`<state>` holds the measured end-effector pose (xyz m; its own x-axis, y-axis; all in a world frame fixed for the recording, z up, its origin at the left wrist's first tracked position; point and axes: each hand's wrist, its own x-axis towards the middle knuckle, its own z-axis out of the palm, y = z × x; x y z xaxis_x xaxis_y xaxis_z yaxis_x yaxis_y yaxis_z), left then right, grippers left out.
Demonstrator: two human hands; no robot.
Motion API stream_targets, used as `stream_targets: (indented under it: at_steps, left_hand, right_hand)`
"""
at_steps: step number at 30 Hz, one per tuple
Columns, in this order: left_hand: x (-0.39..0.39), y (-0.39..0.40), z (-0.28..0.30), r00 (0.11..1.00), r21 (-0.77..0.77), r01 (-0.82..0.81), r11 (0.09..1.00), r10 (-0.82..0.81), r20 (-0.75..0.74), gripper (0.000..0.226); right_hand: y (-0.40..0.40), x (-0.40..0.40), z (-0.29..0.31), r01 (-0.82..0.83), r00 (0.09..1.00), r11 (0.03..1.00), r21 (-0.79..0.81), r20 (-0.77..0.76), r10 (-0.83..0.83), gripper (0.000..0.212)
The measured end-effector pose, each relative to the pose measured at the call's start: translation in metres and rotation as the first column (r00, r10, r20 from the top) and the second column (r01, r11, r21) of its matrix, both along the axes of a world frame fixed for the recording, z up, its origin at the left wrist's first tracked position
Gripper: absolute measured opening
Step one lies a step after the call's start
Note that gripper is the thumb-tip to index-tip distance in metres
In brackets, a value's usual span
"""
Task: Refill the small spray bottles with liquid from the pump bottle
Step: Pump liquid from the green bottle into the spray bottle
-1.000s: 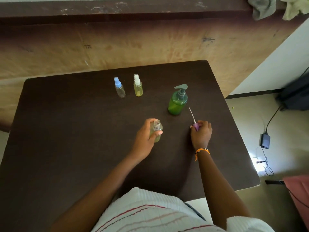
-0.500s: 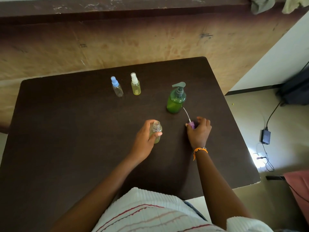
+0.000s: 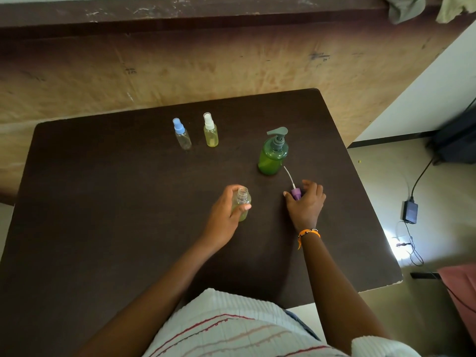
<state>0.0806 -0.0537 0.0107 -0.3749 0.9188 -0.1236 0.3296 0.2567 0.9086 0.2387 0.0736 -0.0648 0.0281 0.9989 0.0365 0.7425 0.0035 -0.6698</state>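
It looked like a plain room at home: a dark table [image 3: 103, 202] against a stained wall [image 3: 231, 68], a charger [image 3: 410, 212] on the floor at right.

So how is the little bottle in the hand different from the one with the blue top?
The bottle in the left hand has no top; its neck is open. The blue-topped bottle has its sprayer on. The held bottle holds yellowish liquid; the blue-topped one looks clear. One is gripped, the other stands alone, farther back on the table. Both are small, see-through and upright.
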Motion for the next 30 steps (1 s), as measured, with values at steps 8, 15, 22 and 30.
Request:
stream_targets:
  at_steps: [8, 15, 22, 30]
  left_hand:
    - [-0.001, 0.000, -0.002, 1.000, -0.007, 0.008, 1.000, -0.008, -0.002, 0.034]
    - [-0.004, 0.004, -0.003, 1.000, 0.003, 0.005, 1.000, -0.005, -0.029, 0.034]
    - [-0.005, 0.011, -0.002, 1.000, 0.008, 0.000, 1.000, 0.000, -0.029, 0.034]
    - [-0.011, 0.014, 0.001, 0.999, 0.026, -0.031, 0.999, 0.032, -0.042, 0.034]
  right_hand:
    - [0.001, -0.002, 0.008, 0.022, 0.999, 1.000, -0.004, 0.036, -0.022, 0.057]
    - [0.013, -0.019, 0.033, -0.135, 0.981, 0.983, 0.126, -0.125, 0.151, 0.058]
    - [0.044, -0.056, 0.055, -0.342, 0.912, 0.940, -0.008, -0.244, 0.330, 0.080]
    - [0.030, -0.054, 0.056, -0.375, 0.895, 0.927, -0.018, -0.269, 0.356, 0.072]
